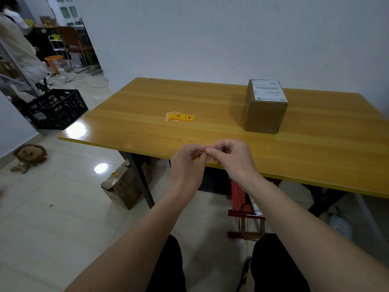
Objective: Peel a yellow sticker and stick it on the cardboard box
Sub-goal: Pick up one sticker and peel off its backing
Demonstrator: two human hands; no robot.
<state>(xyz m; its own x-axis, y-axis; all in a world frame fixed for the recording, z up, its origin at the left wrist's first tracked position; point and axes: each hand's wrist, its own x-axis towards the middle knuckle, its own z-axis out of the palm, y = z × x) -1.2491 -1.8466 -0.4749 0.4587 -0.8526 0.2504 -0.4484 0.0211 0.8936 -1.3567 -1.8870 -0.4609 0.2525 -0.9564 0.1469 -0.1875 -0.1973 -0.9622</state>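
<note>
My left hand (187, 163) and my right hand (230, 158) meet at the table's front edge, fingertips pinched together on a small yellow sticker (201, 153) that is mostly hidden by the fingers. A little pile of yellow and red stickers (180, 117) lies on the middle of the yellow wooden table (147, 106). The cardboard box (265, 107) stands upright at the back right of the table, with a white shipping label on its top.
A black plastic crate (56, 108) sits on the floor left of the table. An opened carton (123, 185) lies under the table by its dark leg. A plush lion (29, 155) lies on the tiles at far left. A red stool (244, 205) stands under the table.
</note>
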